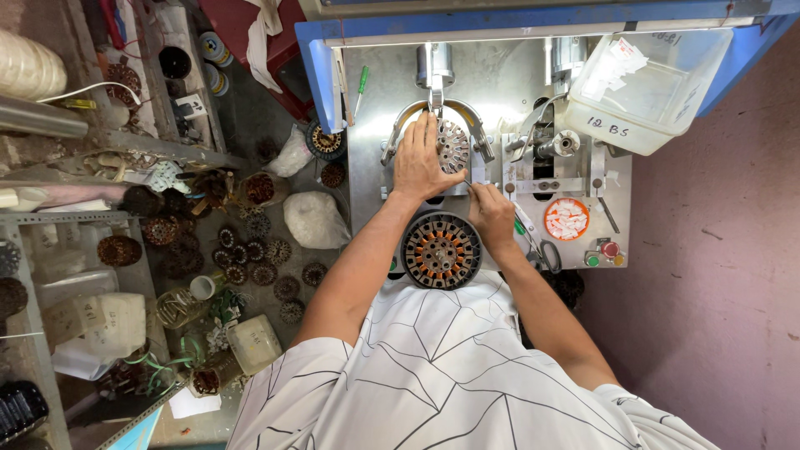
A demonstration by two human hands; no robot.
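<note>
1. Left hand [421,162] lies flat, fingers spread, palm pressing on the left side of a slotted stator core [452,146] seated in the winding machine [492,83]. Not gripped; held down by contact only.
2. Right hand [492,212] is pinched together at the fingertips just below and right of the core, near the fixture plate. Something thin, perhaps wire, may be between the fingers; too small to tell.
3. The core sits upright on the machine's spindle, between two curved guide arms [400,125].
4. Handling, as judged: laminated steel, so stiff and fairly heavy for its bulk. Slot teeth look sharp-edged. Best taken by the outer rim, not the slots. Any fine wire would be fragile and easily kinked.
5. Count: one core in the fixture; one larger wound stator [441,250] with orange-copper coils on the near edge of the machine, just beside the right wrist.
6. Floor at left: many dark rotor and stator cores [250,250], well over a dozen, loosely scattered.
7. One clear plastic bin [658,92] at upper right; one red button [611,248].
</note>
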